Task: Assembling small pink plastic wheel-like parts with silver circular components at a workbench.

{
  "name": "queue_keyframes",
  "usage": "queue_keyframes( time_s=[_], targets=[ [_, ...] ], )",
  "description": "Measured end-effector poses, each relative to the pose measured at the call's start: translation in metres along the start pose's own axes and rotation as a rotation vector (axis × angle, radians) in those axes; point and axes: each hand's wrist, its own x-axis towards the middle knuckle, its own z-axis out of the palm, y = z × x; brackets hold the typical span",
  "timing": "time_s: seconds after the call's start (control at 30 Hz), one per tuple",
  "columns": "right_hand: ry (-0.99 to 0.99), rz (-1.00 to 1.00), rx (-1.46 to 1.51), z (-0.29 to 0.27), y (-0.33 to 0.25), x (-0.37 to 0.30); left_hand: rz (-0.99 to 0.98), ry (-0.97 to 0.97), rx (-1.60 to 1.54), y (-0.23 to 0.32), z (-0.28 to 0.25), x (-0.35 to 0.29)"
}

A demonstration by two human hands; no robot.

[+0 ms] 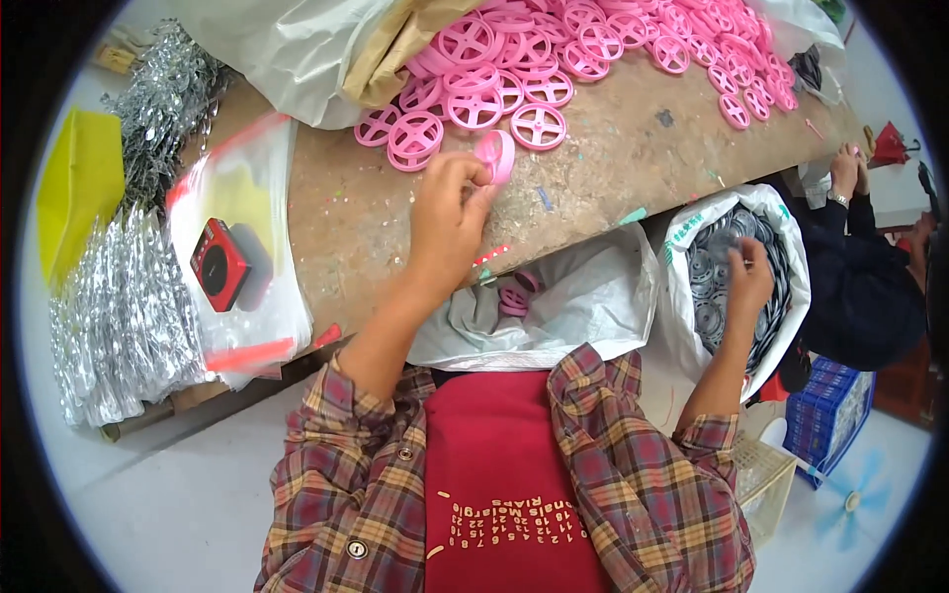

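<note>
Between the thumb and fingers of my left hand (pixel 448 225) a pink spoked wheel (pixel 503 159) is tilted up on edge, just above the table. Beside it, many more pink wheels (pixel 473 107) lie heaped across the tabletop, some spilling from a large white sack (pixel 287 59). My right hand (pixel 751 285) is over a white woven sack (pixel 675 267) at the right, its fingertips pinching a thin grey round disc (pixel 725 247). Many similar grey discs (pixel 710 318) fill that sack. The disc's far edge blurs into those below it.
Against the table edge before me, another white sack (pixel 593 316) holds a few pink wheels (pixel 513 299). Silver tinsel strands (pixel 119 316), a yellow sheet (pixel 79 198), clear plastic bags (pixel 267 188) and a red-black device (pixel 219 265) lie left. Another person (pixel 860 292) is at the far right.
</note>
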Motion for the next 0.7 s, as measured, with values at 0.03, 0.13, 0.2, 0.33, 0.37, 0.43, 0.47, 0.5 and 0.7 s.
queue_keyframes(
  time_s=[0.03,0.13,0.2,0.33,0.37,0.43,0.47,0.5,0.7],
  targets=[
    [0.088,-0.053,0.053,-0.007,-0.013,-0.003,-0.007,-0.007,0.001,0.008,-0.002,-0.007],
    [0.094,-0.129,0.081,-0.015,-0.061,-0.014,-0.744,-0.259,-1.148,0.028,-0.002,-0.021],
    [0.051,-0.141,-0.020,-0.018,-0.066,-0.013,-0.804,-0.267,-1.240,0.032,0.001,-0.026],
    [-0.052,0.124,-0.135,-0.017,-0.007,-0.015,-0.874,-0.332,-1.381,0.027,-0.003,-0.037],
    [-0.058,0.122,-0.136,-0.020,-0.016,-0.020,-0.874,-0.361,-1.400,0.027,-0.003,-0.041],
    [0.109,-0.028,0.210,-0.031,-0.052,-0.030,-0.887,-0.363,-1.408,0.039,0.000,-0.040],
    [0.085,-0.066,0.314,-0.033,-0.080,-0.037,-0.897,-0.391,-1.466,0.040,0.004,-0.040],
    [0.060,-0.325,0.275,-0.036,-0.111,-0.044,-0.908,-0.416,-1.521,0.040,0.008,-0.041],
    [-0.163,-0.934,0.289,-0.019,-0.187,-0.064,-0.965,-0.403,-1.457,0.059,0.015,-0.046]
  ],
)
